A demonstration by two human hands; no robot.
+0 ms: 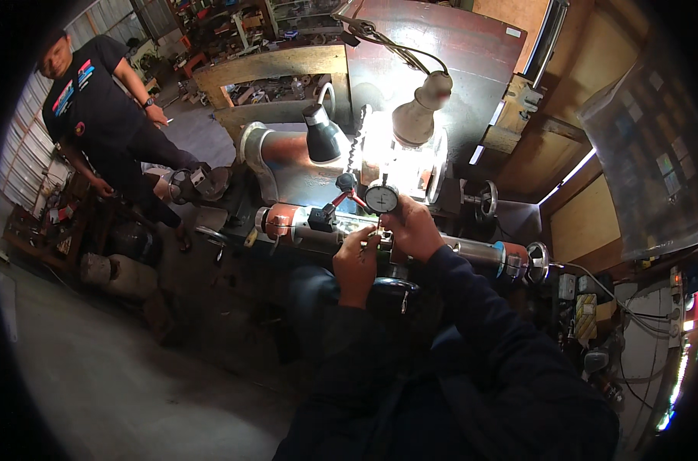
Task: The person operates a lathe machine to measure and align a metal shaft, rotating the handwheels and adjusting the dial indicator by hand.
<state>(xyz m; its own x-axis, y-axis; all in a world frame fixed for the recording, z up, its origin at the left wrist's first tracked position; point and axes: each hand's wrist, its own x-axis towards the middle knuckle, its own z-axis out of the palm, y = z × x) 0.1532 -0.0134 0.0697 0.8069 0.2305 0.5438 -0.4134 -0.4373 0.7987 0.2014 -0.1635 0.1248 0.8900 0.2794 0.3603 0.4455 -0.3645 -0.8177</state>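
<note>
A white-faced dial indicator (381, 199) is held on a red jointed arm (349, 196) with a black square base (322, 219) on the lathe-like machine, under bright light. My right hand (416, 228) has its fingers closed at the lower right edge of the dial, gripping it. My left hand (356, 265) is closed just below the dial around something thin and small by the indicator's stem, which I cannot make out. A steel bar (472, 252) with red end fittings runs horizontally behind both hands, and a chrome handwheel (395, 284) sits below them.
A co-worker (95, 107) stands at the left, looking this way. Two lamps (322, 134) (416, 111) hang over the machine. A wooden panel (272, 69) stands behind, a plastic-covered board (637, 154) at the right, cables and boxes (587, 311) lower right, gas cylinders (118, 273) lower left.
</note>
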